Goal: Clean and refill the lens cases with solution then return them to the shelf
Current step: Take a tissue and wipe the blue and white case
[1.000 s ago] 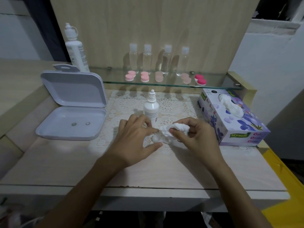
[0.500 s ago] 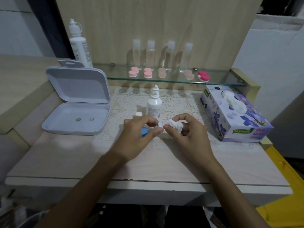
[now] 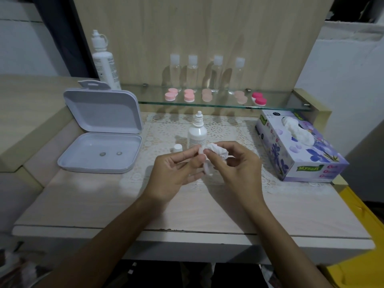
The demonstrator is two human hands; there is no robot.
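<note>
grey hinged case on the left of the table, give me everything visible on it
The pale grey rounded-rectangle plastic case sits open on the left of the light wooden table, apart from both hands. Its lid stands nearly upright at the back, hinged along the rear edge, with a tab with a slot on top. The shallow base lies flat and holds two small round dark discs side by side near its middle. A tall white bottle stands behind the lid.

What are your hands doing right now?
Left hand pinches a small clear lens case. Right hand holds a crumpled tissue against it. Nothing in the way.
</note>
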